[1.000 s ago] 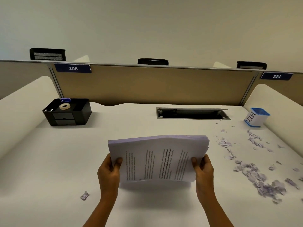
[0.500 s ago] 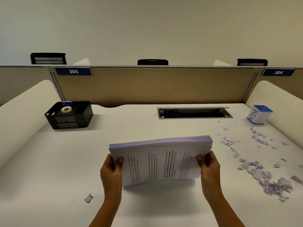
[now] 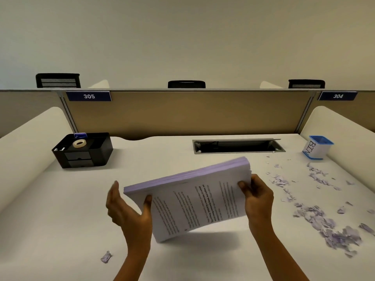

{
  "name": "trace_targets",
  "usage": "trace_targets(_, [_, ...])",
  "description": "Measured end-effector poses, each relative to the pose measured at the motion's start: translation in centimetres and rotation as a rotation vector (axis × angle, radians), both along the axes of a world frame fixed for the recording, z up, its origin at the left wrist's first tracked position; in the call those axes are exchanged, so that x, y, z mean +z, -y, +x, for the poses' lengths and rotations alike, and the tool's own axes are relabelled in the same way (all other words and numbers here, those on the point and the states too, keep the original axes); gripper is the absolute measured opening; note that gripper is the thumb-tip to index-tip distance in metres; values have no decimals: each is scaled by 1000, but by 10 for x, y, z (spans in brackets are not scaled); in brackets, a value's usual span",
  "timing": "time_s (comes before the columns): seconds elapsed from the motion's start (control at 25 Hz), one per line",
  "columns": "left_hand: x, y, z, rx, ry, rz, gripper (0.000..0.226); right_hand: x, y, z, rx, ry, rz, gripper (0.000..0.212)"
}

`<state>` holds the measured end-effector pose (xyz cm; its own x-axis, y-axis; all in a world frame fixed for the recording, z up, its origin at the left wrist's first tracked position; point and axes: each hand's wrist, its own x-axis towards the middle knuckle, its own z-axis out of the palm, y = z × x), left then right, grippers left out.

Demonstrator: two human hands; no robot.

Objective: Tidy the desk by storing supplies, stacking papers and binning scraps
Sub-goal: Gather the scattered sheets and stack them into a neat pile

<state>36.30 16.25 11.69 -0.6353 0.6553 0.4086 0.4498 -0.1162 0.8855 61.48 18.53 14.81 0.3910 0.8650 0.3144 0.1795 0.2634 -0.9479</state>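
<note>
A thick stack of printed papers (image 3: 194, 199) hangs tilted above the desk, its right end higher than its left. My right hand (image 3: 257, 197) grips the raised right edge. My left hand (image 3: 127, 211) cups the lower left edge, thumb on the front page, fingers spread and blurred. Torn lilac paper scraps (image 3: 324, 226) lie scattered over the right side of the desk, and a single scrap (image 3: 106, 256) lies near the front left. A white cup with a blue rim marked BIN (image 3: 315, 148) stands at the back right. A black organiser (image 3: 83, 152) at the back left holds a tape roll (image 3: 79, 143).
The white desk (image 3: 60, 209) is closed in by a tan back partition (image 3: 182, 114) and curved white side panels. An open cable slot (image 3: 237, 146) sits at the back centre. Chair backs show beyond the partition.
The stack has tilted, with my right hand lifting its end and my left hand dropping. My left fingers have spread away from the stack's left end.
</note>
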Motion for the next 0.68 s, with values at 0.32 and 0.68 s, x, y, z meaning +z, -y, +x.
trace_targets(0.32, [81,8,27,-523,-387,174,26,89,2,-38,98,572,504,7])
trace_targets(0.68, [65,4,28,-359,129,93,15,60,16,-44,-321,354,407,63])
